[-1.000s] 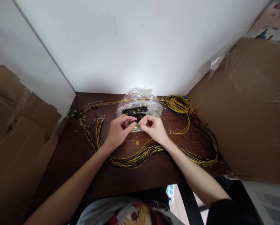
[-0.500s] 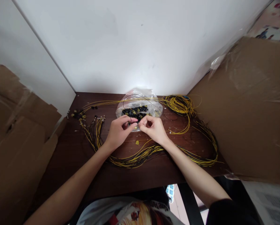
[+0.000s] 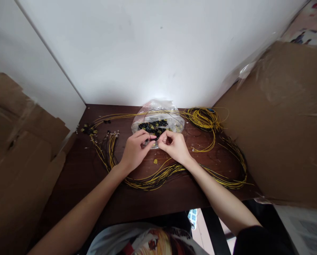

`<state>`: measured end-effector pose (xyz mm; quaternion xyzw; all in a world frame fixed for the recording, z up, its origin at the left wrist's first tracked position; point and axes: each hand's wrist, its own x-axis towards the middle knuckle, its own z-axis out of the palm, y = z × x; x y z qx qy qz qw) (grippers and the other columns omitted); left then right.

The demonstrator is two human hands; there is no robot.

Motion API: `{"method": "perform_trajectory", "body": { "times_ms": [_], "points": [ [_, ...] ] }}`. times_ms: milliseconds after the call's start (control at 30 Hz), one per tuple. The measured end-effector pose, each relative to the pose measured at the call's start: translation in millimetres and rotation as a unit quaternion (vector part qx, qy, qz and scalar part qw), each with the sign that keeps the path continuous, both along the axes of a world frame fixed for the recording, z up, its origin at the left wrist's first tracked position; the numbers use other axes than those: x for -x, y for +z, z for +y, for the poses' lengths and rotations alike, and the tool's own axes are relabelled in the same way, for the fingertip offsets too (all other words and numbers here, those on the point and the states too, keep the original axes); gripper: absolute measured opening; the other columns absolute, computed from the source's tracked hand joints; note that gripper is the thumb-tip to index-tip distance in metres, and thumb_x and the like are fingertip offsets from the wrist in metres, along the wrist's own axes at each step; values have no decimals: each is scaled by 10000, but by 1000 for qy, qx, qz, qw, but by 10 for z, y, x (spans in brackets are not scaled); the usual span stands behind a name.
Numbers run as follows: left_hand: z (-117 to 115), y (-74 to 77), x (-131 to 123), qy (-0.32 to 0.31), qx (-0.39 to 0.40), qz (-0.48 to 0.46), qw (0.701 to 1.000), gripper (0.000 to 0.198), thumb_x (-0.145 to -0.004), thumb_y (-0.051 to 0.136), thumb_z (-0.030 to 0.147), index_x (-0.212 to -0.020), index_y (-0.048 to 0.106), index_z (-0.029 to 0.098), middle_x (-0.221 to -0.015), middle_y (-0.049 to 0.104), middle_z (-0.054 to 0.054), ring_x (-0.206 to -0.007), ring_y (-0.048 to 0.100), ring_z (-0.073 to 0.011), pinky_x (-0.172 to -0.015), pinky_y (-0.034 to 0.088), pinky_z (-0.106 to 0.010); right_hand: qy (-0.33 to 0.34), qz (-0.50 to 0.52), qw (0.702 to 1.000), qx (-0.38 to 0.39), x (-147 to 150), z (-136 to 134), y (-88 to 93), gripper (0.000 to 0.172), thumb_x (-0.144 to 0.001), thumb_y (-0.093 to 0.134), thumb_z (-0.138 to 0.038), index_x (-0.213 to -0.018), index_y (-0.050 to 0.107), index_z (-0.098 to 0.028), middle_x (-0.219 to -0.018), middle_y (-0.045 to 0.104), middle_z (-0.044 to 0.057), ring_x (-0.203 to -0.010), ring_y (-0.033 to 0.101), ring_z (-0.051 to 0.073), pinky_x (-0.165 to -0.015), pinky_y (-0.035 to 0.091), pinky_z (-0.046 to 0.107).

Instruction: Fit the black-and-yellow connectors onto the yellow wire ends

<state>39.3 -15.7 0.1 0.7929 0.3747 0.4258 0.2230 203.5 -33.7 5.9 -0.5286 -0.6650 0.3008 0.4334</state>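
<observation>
My left hand point(image 3: 134, 150) and my right hand point(image 3: 174, 145) meet fingertip to fingertip over the dark wooden table point(image 3: 84, 184), just in front of a clear plastic bag point(image 3: 158, 122) of small black and yellow parts. Both hands are pinched closed on a thin black wire point(image 3: 158, 110) that loops up over the bag; a small piece between the fingertips is too small to name. A long bundle of yellow and black wires point(image 3: 153, 180) curves under my wrists. One small yellow part point(image 3: 155, 162) lies loose on the table below my hands.
A coil of yellow wires point(image 3: 202, 118) lies at the back right. More wires with end pieces point(image 3: 105, 141) spread at the left. Cardboard sheets stand on the left point(image 3: 20, 148) and right point(image 3: 280, 124). A white wall closes the back.
The fingertips have shifted slightly closer together and the black wire loop has moved a little; otherwise nothing has changed.
</observation>
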Motion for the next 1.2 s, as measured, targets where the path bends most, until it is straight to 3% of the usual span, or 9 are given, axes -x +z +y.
{"method": "perform_trajectory", "body": {
  "times_ms": [200, 367, 633, 1200],
  "points": [
    [2, -57, 9, -1, -92, 63, 994, 137, -836, 543, 171, -902, 660, 144, -851, 592, -51, -806, 556, -157, -714, 451, -274, 2, -50, 999, -15, -2, -4, 22, 44, -650, 557, -151, -610, 575, -147, -538, 510, -39, -485, 423, 64, -499, 342, 186],
    [0, -61, 10, -2, -129, 95, 987, 145, -853, 517, 170, -899, 649, 131, -866, 592, -65, -842, 554, -173, -752, 457, -297, -9, -78, 996, -52, 6, -20, 38, 63, -657, 552, -138, -597, 564, -151, -535, 496, -42, -491, 414, 64, -517, 346, 191],
    [-17, -42, -12, 4, -88, 29, 996, 127, -833, 563, 184, -909, 655, 139, -829, 592, -40, -753, 560, -134, -677, 458, -252, -6, -5, 1000, -27, -14, -24, 72, 79, -721, 545, -209, -690, 585, -148, -569, 512, -29, -508, 430, 74, -488, 335, 191],
    [5, -102, -20, -1, -82, 25, 996, 150, -838, 561, 205, -919, 678, 158, -840, 612, -53, -786, 571, -153, -692, 474, -280, 16, -30, 999, -25, -39, -2, 71, 49, -670, 550, -150, -635, 584, -144, -582, 541, -28, -516, 447, 70, -505, 351, 185]
  ]
}}
